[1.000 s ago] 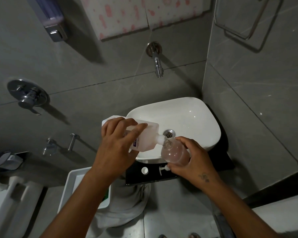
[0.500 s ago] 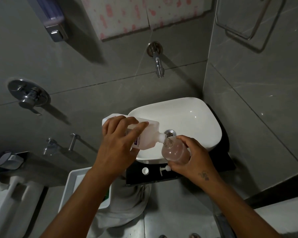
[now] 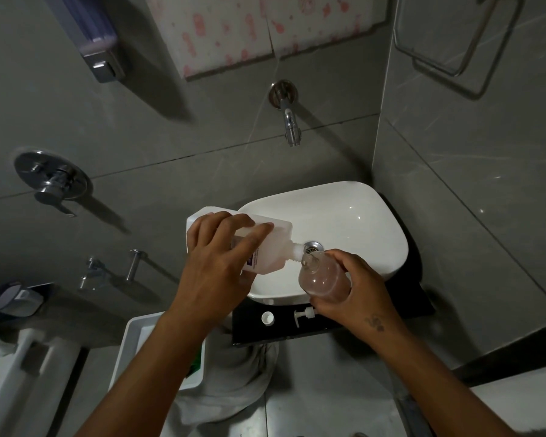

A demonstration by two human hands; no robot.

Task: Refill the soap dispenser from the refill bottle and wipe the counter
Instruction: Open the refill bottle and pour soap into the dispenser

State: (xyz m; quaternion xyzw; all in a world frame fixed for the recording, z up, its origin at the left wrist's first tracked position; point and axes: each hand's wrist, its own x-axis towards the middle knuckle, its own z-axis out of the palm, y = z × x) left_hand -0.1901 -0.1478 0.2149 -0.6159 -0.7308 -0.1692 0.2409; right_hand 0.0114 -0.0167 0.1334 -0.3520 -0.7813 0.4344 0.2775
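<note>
My left hand (image 3: 216, 266) grips the white refill bottle (image 3: 273, 247), tipped on its side with its spout pointing right into the neck of the soap dispenser. My right hand (image 3: 356, 291) holds the round clear soap dispenser (image 3: 322, 277), which has pinkish liquid inside, over the front of the white sink (image 3: 344, 216). The dispenser's white pump head (image 3: 303, 314) and a small white cap (image 3: 267, 318) lie on the black counter (image 3: 407, 298) in front of the sink.
A wall tap (image 3: 289, 119) juts out above the sink. A white bin (image 3: 133, 342) and a grey cloth (image 3: 234, 383) sit below the counter's left end. A wall-mounted dispenser (image 3: 98, 42) hangs upper left, a towel rail (image 3: 454, 36) upper right, a shower valve (image 3: 52, 181) at left.
Both hands keep the same hold. The refill bottle stays tipped into the dispenser's neck; nothing else has visibly shifted.
</note>
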